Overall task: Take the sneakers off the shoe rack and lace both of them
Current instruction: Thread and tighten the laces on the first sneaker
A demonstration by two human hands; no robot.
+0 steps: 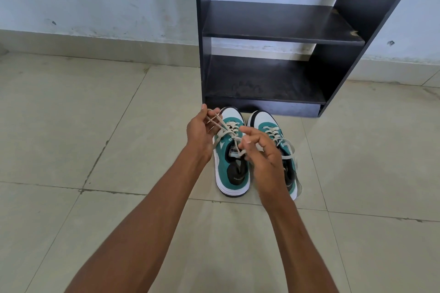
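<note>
- Two green-and-white sneakers stand side by side on the tiled floor (119, 126), just in front of the dark shoe rack (262, 21), whose shelves hold nothing.
- The left hand (201, 131) pinches one lace end (215, 118) of the left sneaker (232, 164); the right hand (264, 150) grasps the other end.
- The lacing of this shoe seems near its end; next the ends must cross and be pulled tight.
- The right sneaker (273, 126) has loose laces.
- The tongue label (234, 150) looks like "PUMA", but it is too small to be sure.

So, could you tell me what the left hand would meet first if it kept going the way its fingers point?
Probably the base of the shoe rack, just beyond the left hand; depth is hard to judge.
</note>
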